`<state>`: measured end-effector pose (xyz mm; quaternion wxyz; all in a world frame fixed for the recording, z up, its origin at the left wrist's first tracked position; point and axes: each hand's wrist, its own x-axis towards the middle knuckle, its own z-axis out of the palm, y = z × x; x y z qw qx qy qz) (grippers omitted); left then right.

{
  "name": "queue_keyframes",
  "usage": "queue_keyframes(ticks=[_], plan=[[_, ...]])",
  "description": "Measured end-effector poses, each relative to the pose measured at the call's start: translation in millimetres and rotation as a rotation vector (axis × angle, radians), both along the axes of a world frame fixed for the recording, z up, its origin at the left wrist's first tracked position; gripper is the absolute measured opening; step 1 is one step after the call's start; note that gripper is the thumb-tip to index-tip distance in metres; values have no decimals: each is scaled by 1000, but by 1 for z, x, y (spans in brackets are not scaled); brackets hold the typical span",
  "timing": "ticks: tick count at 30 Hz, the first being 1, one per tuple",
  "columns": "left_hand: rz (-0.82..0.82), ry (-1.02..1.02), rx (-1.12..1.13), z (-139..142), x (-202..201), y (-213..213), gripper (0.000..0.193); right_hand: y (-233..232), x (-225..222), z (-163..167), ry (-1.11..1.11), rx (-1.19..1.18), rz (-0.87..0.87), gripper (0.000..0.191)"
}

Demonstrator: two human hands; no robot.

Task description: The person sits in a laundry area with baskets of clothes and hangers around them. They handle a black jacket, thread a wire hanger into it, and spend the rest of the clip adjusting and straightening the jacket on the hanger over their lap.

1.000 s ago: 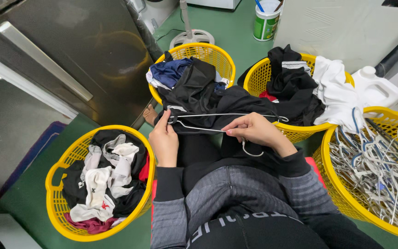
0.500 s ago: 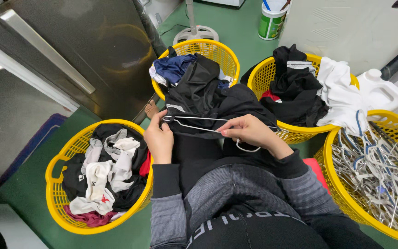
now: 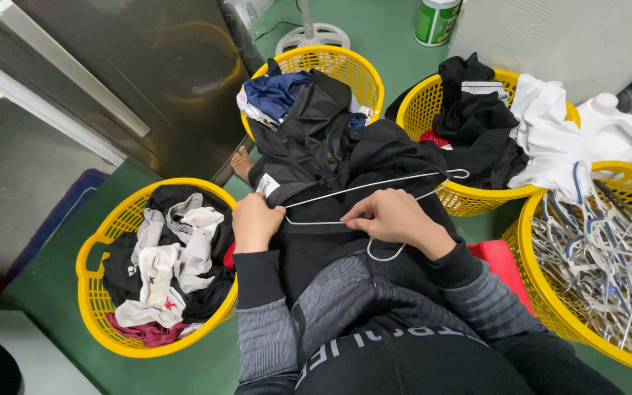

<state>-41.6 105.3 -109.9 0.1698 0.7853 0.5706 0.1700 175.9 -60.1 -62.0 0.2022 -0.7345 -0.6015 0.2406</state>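
Head view: the left hand (image 3: pixel 256 222) is closed in a fist over the left corner of a white wire hanger (image 3: pixel 374 196), with a fold of the black garment (image 3: pixel 345 164) bunched just beyond its knuckles. To its right, the right hand (image 3: pixel 391 217) pinches the hanger's lower bar near the neck, the hook curling out below its palm. The hanger looks light, thin and springy, best gripped at corner and neck. The garment seems soft, limp and slippery, draped over the lap and into the yellow basket (image 3: pixel 345 67) beyond both hands.
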Motion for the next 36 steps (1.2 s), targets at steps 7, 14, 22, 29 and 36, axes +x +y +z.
queue_keyframes(ticks=[7,14,22,29,36], plan=[[38,21,64,-24,3,5,26,-1,1,2,23,6,-6,20],[49,-209,49,-17,-9,12,21,-3,7,12,32,-31,-35,21],[-42,-16,-176,-12,-10,10,50,-2,5,5,-38,-47,16,21],[-22,34,-52,-25,0,7,38,0,3,-3,-71,-34,-3,20],[-8,-52,81,-25,4,11,34,2,8,-4,-11,76,-11,20]])
